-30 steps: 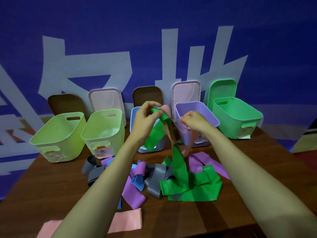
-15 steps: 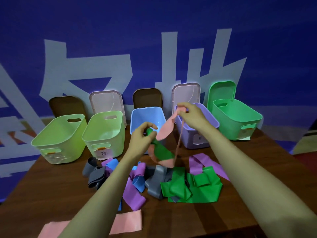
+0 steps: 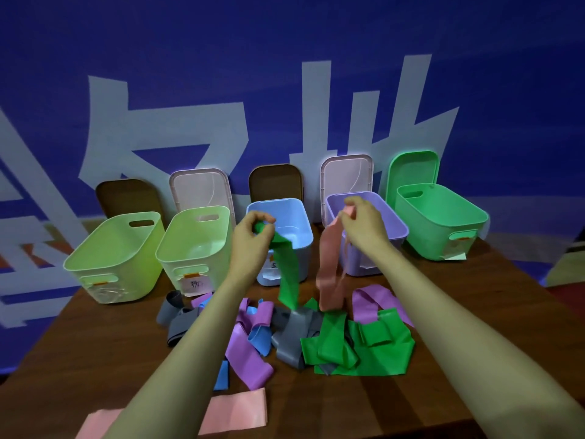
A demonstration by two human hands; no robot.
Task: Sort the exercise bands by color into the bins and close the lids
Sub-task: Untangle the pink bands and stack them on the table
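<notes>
- The green band (image 3: 286, 274) hangs from the left hand (image 3: 253, 236) in front of the blue bin (image 3: 292, 217). Its lower end reaches down to the heap of bands on the table (image 3: 95, 359).
- The left hand's thumb and fingers (image 3: 264, 231) are curled tight together, pinching the band's top end. No finger is stretched out.
- The salmon-pink band (image 3: 329, 267) hangs as a long loop from the right hand (image 3: 364, 229), which is raised before the near left corner of the purple bin (image 3: 397, 232). Its bottom touches the heap.
- The right hand's fingertips (image 3: 349, 210) are bent down and closed on the loop's top, with the knuckles arched above it.
- The two held bands hang side by side and apart.
- The heap below holds a spread of green bands (image 3: 357, 350), purple bands (image 3: 250, 359), grey bands (image 3: 292, 337) and blue bands (image 3: 259, 339), overlapping one another.
- A flat pink band (image 3: 234, 413) lies alone near the table's front edge, partly under the left forearm.
- Behind the heap stand five open bins in a row: a left lime bin (image 3: 120, 274), a second lime bin (image 3: 196, 248), then the blue, the purple and a green bin (image 3: 427, 239).
- Lids lean upright against the blue wall (image 3: 285, 74) behind them: a left brown lid (image 3: 126, 198), a left pale lid (image 3: 199, 191), a middle brown lid (image 3: 275, 182), a right pale lid (image 3: 346, 175) and a green lid (image 3: 413, 172).
</notes>
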